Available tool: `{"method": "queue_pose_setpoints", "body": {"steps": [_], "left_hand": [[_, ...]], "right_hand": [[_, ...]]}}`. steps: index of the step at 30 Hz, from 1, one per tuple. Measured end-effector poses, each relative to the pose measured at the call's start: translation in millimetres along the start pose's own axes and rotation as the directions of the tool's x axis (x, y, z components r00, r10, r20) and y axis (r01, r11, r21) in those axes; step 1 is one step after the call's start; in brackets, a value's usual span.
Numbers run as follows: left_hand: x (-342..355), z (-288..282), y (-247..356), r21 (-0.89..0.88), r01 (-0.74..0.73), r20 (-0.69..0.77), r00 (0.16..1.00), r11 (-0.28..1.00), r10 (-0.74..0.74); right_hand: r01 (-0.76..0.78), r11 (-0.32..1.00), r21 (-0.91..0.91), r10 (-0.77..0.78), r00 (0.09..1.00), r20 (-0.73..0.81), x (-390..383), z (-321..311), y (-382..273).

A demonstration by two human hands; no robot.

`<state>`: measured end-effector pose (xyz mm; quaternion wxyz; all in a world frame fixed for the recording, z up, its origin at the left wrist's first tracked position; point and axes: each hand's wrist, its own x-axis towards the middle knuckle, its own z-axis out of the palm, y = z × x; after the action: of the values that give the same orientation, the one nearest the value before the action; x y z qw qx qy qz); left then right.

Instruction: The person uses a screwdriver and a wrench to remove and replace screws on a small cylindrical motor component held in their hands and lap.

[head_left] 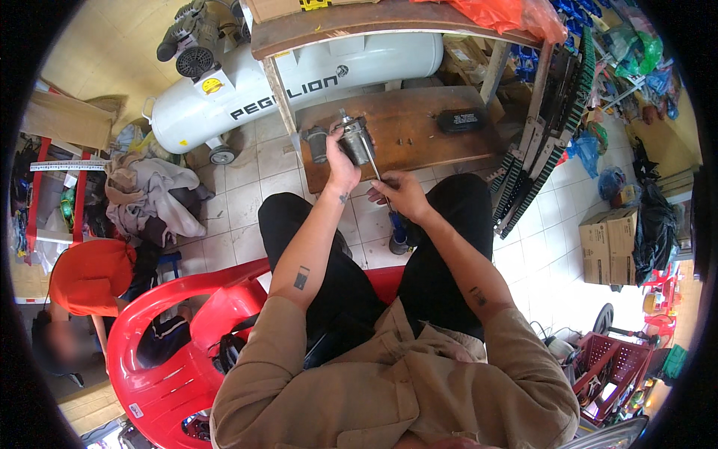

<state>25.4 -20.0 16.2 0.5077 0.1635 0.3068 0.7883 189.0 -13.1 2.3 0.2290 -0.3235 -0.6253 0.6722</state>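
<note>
While our left hand (342,166) clamps the grey cylindrical metal motor part (354,140) above the low wooden bench (419,127), steadying it, our right hand (400,196) grips the blue-handled screwdriver (383,193), its tip meeting the part just beside the left-hand grip.

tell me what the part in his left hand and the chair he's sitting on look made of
Part in the left hand: the cylindrical part looks like dull grey metal, with glints on its edges. Chair: likely moulded plastic, glossy red with rounded, seamless arms.
</note>
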Motion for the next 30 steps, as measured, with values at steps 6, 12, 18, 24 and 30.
{"method": "queue_pose_setpoints", "body": {"steps": [6, 12, 18, 24, 30], "left_hand": [[-5, 2, -4, -0.059, 0.037, 0.041, 0.999, 0.998, -0.035], [-4, -1, -13, -0.049, 0.118, 0.007, 0.993, 0.992, -0.117], [-1, -2, -12, 0.012, 0.113, 0.007, 0.994, 0.994, -0.113], [1, -4, -12, 0.012, 0.117, -0.076, 0.99, 0.993, -0.116], [-1, 2, -8, -0.069, 0.129, -0.1, 0.986, 0.989, -0.136]], "right_hand": [[0.031, 0.958, -0.286, -0.105, 0.964, -0.245, 1, 6, 2], [-0.466, 0.819, 0.334, 0.413, 0.884, 0.219, 4, 4, -4], [-0.576, 0.701, 0.421, 0.302, 0.774, 0.556, 2, -17, -13], [-0.533, 0.676, 0.508, 0.291, 0.827, 0.481, 5, -21, -17], [-0.393, 0.791, 0.469, 0.298, 0.917, 0.265, 2, -18, -17]]}}
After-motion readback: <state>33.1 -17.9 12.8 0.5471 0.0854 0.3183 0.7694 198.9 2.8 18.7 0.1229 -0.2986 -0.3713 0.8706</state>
